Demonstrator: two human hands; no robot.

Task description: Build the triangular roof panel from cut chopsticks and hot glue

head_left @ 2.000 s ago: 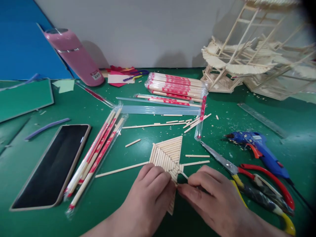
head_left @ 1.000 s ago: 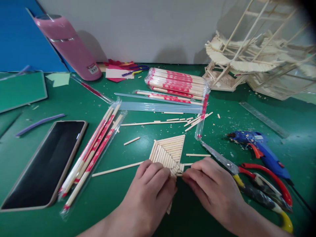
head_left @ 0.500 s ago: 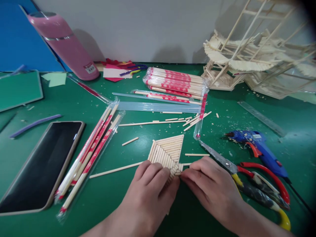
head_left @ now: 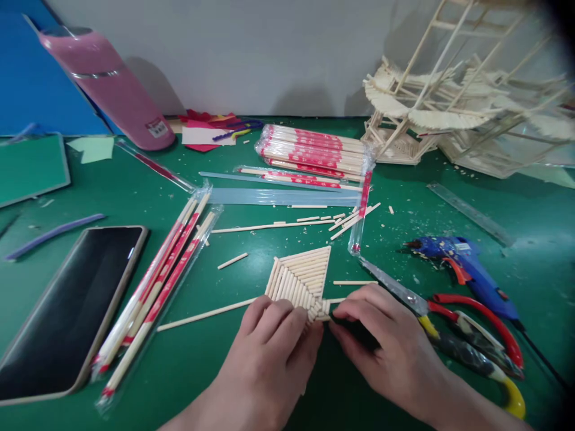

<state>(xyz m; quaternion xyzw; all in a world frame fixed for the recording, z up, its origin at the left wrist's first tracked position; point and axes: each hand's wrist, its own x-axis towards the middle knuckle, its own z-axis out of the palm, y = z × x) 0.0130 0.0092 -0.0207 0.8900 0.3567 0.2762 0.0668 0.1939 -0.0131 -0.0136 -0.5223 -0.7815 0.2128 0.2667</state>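
A flat panel of glued wooden sticks (head_left: pixel 302 276) lies on the green mat (head_left: pixel 224 359) near the front edge. My left hand (head_left: pixel 269 353) rests on the panel's near part with fingers curled, pressing it down. My right hand (head_left: pixel 386 344) is beside it on the right, its fingertips pinched at the panel's lower right corner on a short stick piece (head_left: pixel 324 311). Most of the panel's near half is hidden under my hands.
Scissors (head_left: pixel 453 335) and a blue glue gun (head_left: pixel 467 272) lie to the right. Wrapped chopsticks (head_left: pixel 157 287), a phone (head_left: pixel 63 311), a chopstick bundle (head_left: pixel 314 152), glue sticks (head_left: pixel 283 196), a ruler (head_left: pixel 469 212), a pink bottle (head_left: pixel 108 87) and a wooden stick model (head_left: pixel 449 114) surround the work spot.
My right hand has slid left and closed in on the panel's corner. The left hand has stayed on the panel. The camera view has shifted slightly.
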